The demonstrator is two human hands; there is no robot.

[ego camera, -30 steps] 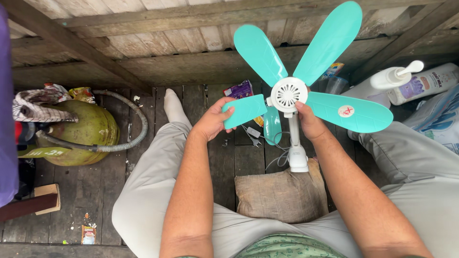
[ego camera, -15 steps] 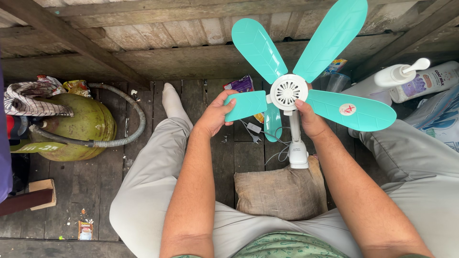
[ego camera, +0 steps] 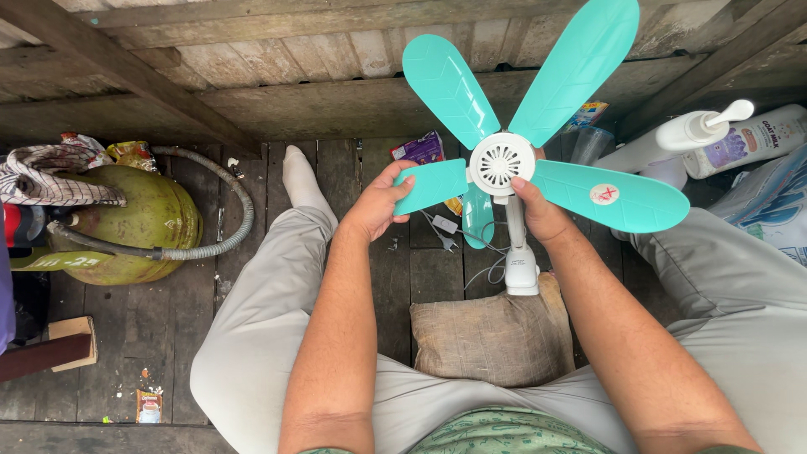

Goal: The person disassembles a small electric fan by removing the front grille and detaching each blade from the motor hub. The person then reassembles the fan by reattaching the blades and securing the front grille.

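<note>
I hold a small fan with a white hub (ego camera: 502, 164) and several turquoise blades in front of me, above my lap. My left hand (ego camera: 380, 204) pinches the short left blade (ego camera: 433, 185) near the hub. My right hand (ego camera: 538, 212) grips the fan under the hub, thumb against the white centre, beside the long right blade (ego camera: 609, 196) with a red-marked sticker. A white stem with a base (ego camera: 521, 269) hangs down from the hub, and a thin cable trails from it.
A brown burlap cushion (ego camera: 492, 336) lies between my legs on the dark plank floor. A green gas cylinder (ego camera: 139, 223) with a grey hose (ego camera: 239, 210) stands at left. White pump bottles (ego camera: 672, 143) and bags sit at right. A wooden wall (ego camera: 277, 76) runs ahead.
The fan has risen slightly and shifted right in my hands. Both hands keep the same hold on blade and hub.
</note>
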